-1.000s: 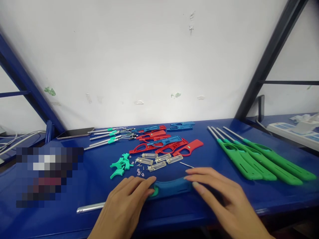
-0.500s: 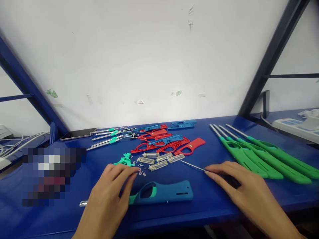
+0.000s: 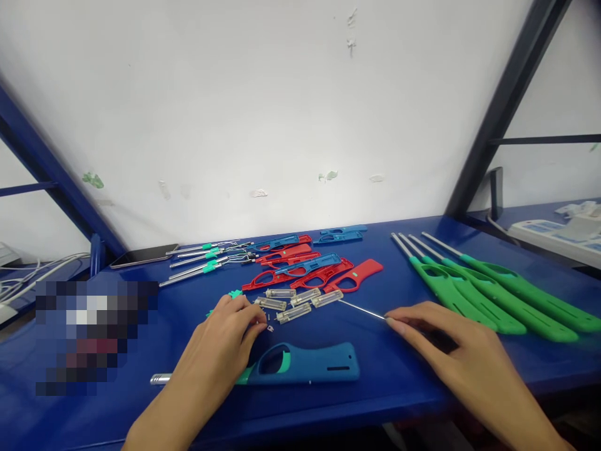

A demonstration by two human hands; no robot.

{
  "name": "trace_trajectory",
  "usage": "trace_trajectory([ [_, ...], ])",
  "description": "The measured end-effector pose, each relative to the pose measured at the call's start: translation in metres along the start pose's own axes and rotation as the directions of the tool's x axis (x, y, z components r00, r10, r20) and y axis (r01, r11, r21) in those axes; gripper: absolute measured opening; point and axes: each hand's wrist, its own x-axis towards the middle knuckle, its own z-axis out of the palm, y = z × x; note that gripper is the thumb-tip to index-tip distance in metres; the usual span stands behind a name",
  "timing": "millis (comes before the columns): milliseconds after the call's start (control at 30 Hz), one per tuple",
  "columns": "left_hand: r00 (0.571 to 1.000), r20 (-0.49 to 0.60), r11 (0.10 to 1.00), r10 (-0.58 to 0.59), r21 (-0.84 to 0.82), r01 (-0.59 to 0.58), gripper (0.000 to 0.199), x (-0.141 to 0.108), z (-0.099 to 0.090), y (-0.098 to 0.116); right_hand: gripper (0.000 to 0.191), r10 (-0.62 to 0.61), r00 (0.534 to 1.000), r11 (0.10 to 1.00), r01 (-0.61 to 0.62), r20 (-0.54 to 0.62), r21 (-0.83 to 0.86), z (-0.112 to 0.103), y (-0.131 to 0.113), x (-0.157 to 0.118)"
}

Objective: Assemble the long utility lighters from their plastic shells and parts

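Observation:
My left hand [image 3: 220, 341] is closed in a pinch over the small loose parts [image 3: 270, 327]; whatever sits between the fingertips is hidden. Under its wrist lies a blue lighter [image 3: 323, 363] with a metal nozzle pointing left. Teal trigger pieces [image 3: 235, 294] are partly covered by the same hand. My right hand [image 3: 451, 347] grips a thin metal rod [image 3: 364, 309] between thumb and fingers. The rod's tip points left, close to the clear fuel tanks [image 3: 293, 312]; its other end is hidden in the hand.
Several green lighters [image 3: 474, 288] lie at right. Red shell halves [image 3: 359, 275] and blue shell halves [image 3: 340, 237] lie behind the tanks. Metal nozzle rods with wires [image 3: 192, 272] and a phone [image 3: 143, 255] are at back left. A blurred patch [image 3: 94, 332] covers something at left.
My left hand has moved slightly right and forward, over the small parts, covering more of the teal pieces. My right hand keeps its hold on the rod. The view has shifted a little.

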Motion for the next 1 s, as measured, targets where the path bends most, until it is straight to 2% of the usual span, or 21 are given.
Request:
trace_trajectory([
  [167,0.999,0.041,1.0,0.003,0.002,-0.003,0.026,0.003,-0.002,0.001,0.026,0.015,1.0,1.0,-0.015,-0.018,0.026,-0.001,-0.002,-0.001],
  [233,1.0,0.016,1.0,-0.003,0.002,0.003,0.027,0.003,-0.004,0.003,0.029,0.042,0.998,0.998,-0.039,-0.045,0.056,-0.002,-0.003,-0.001],
  [300,0.998,-0.055,0.999,0.001,-0.038,-0.003,0.025,0.004,-0.007,0.009,0.031,0.087,0.995,0.99,-0.081,-0.05,0.119,-0.004,-0.005,0.001],
  [433,0.976,-0.214,0.955,0.038,-0.28,-0.098,0.017,0.007,-0.019,0.039,0.033,0.172,0.978,0.95,-0.134,-0.118,0.282,-0.015,-0.016,0.009],
  [533,0.961,-0.267,0.852,0.066,-0.486,-0.193,0.013,0.011,-0.022,0.065,0.028,0.168,0.958,0.933,-0.078,-0.233,0.351,-0.025,-0.03,0.014],
  [600,0.953,-0.299,0.798,0.056,-0.56,-0.223,0.015,0.013,-0.018,0.077,0.022,0.156,0.946,0.929,-0.043,-0.285,0.368,-0.03,-0.04,0.015],
  [733,0.957,-0.284,0.72,0.063,-0.65,-0.241,0.022,0.013,-0.007,0.084,0.016,0.087,0.923,0.954,0.031,-0.374,0.298,-0.029,-0.058,0.011],
  [833,0.967,-0.247,0.663,0.066,-0.713,-0.228,0.024,0.013,-0.002,0.085,0.012,0.042,0.92,0.961,0.07,-0.391,0.269,-0.024,-0.064,0.007],
  [1000,0.976,-0.21,0.657,0.052,-0.729,-0.192,0.023,0.011,0.001,0.086,0.01,0.028,0.923,0.961,0.081,-0.383,0.266,-0.023,-0.063,0.005],
])
